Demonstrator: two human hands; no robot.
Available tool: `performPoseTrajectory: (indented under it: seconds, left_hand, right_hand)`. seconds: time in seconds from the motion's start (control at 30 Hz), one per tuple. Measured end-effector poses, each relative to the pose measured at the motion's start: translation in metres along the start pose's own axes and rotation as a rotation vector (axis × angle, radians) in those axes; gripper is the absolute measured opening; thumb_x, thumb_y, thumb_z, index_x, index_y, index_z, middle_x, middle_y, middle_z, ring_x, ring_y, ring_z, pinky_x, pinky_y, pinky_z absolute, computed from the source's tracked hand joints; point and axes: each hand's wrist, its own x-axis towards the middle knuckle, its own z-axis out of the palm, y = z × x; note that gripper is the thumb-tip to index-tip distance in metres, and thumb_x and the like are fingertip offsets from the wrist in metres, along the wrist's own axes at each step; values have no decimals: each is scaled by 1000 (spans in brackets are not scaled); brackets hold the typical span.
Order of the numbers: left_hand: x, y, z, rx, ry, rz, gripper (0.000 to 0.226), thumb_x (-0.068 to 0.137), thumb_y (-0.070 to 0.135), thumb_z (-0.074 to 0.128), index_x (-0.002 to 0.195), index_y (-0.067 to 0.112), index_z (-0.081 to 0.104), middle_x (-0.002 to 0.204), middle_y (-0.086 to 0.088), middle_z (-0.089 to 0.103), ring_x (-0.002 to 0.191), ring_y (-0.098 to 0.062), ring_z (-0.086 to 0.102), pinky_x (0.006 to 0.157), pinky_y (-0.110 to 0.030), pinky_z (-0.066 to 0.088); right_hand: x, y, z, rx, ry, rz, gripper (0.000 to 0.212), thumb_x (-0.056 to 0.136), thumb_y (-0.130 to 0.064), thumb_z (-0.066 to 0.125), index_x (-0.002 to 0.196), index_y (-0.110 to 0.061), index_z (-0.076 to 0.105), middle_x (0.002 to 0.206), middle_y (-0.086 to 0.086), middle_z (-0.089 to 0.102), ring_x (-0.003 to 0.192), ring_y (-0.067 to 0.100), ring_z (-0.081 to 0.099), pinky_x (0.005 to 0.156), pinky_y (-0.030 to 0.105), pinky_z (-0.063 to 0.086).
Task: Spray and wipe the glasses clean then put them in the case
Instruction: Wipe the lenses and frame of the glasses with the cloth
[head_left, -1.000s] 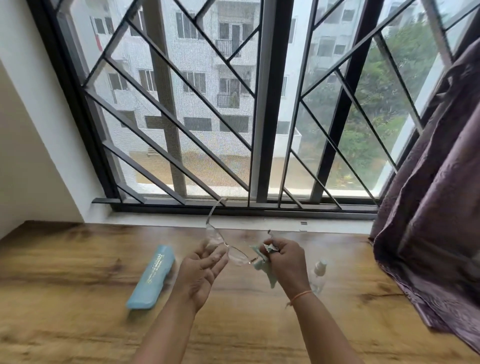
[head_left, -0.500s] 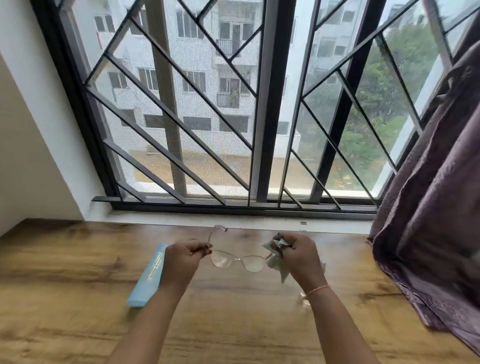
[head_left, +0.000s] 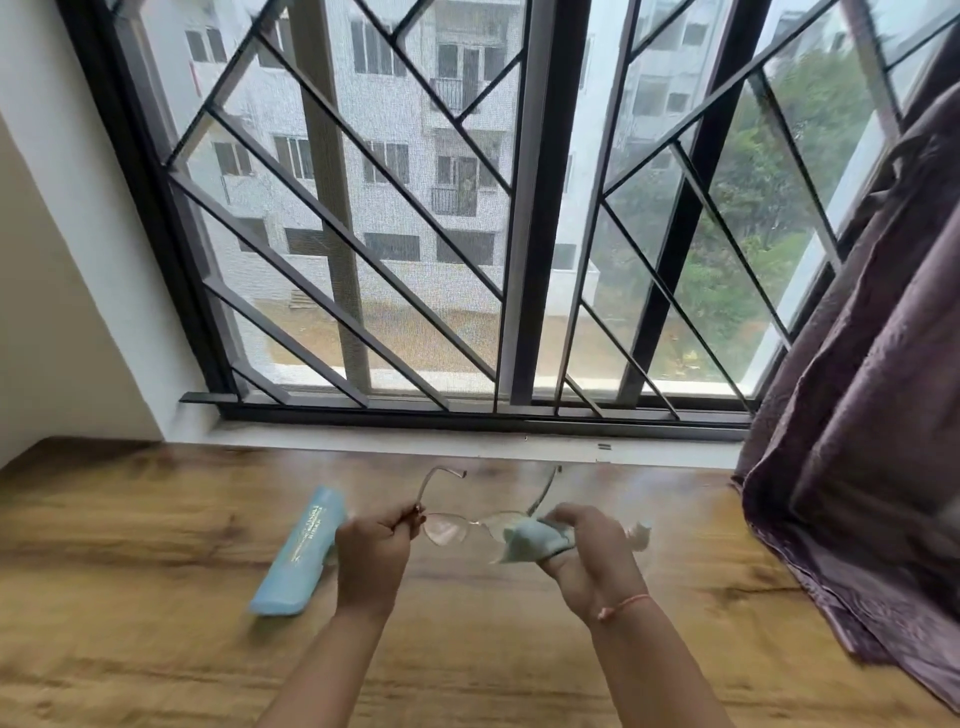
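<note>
Thin metal-framed glasses (head_left: 448, 527) hang above the wooden table (head_left: 156, 519), arms unfolded and pointing toward the window. My left hand (head_left: 371, 556) pinches the frame at its left hinge. My right hand (head_left: 587, 556) presses a pale green cloth (head_left: 535, 540) around the right lens. A light blue glasses case (head_left: 301, 556) lies closed on the table just left of my left hand. A small clear spray bottle (head_left: 640, 535) peeks out behind my right hand, mostly hidden and blurred.
A barred window (head_left: 519, 234) with a white sill runs along the far edge of the table. A purple curtain (head_left: 857, 415) hangs at the right and drapes over the table's right end. A white wall stands at the left.
The glasses have turned from tilted to level and face me. My left hand closed from a loose hold into a pinch at the hinge. The cloth has moved onto the right lens.
</note>
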Motion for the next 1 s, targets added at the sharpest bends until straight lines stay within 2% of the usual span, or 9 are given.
performPoseTrajectory:
  seconds: [0.1,0.23,0.37,0.43,0.53,0.67,0.8,0.9,1.0]
  left_hand:
    - [0,2,5,8,47,3,20,69,-12,69,79,5,75,59,40,58,65,4,64,62,-33,55]
    - [0,10,9,-24,90,39,22,67,-14,70,82,2,74,68,14,66,65,14,60,62,-33,55]
    - [0,15,11,-43,105,69,24,68,-17,67,82,1,74,72,9,67,67,11,62,63,-30,57]
    - [1,19,11,-48,130,82,24,67,-18,67,81,1,74,71,9,67,67,10,63,64,-25,56]
    - [1,27,9,3,181,149,23,66,-18,68,77,1,74,72,7,67,72,5,61,64,-7,48]
    - [4,27,5,16,218,131,22,67,-14,69,80,3,75,73,-5,72,75,-6,62,64,-25,51]
    - [1,25,3,36,208,124,22,65,-14,71,78,3,75,72,-5,72,74,-7,61,64,-24,50]
    - [0,23,4,24,202,100,24,66,-14,70,79,5,75,73,-6,72,69,-10,66,67,-30,53]
    - [1,26,5,32,201,113,24,66,-14,70,81,4,75,74,-6,73,71,-7,64,66,-27,52]
  right_hand:
    - [0,19,6,-60,7,-99,31,75,18,47,102,3,46,90,17,45,77,27,53,49,24,52]
    - [-5,35,24,-524,24,-509,32,70,12,62,90,-13,60,89,4,61,84,18,59,80,32,52]
    - [-2,40,39,-868,-13,-1077,14,73,3,63,79,-8,71,80,0,63,73,1,53,74,3,41]
    - [5,47,42,-989,-74,-1211,12,76,-1,58,77,-3,70,78,4,62,73,0,49,73,1,39]
    - [5,58,43,-1149,-226,-1239,14,81,1,55,85,-2,68,86,9,63,78,13,56,77,15,46]
    - [-3,70,40,-1416,-235,-1359,42,71,8,49,104,-9,68,101,3,66,95,22,52,90,20,34]
    - [-3,62,31,-1516,-126,-1407,33,74,-7,47,87,-24,72,83,-15,67,87,18,52,71,27,40]
    - [6,55,27,-1485,-179,-1348,22,67,-1,65,76,-19,74,75,-7,68,78,20,57,68,27,50]
    - [4,53,29,-1469,-236,-1276,21,69,1,58,69,-15,72,67,-1,64,72,20,56,63,26,50]
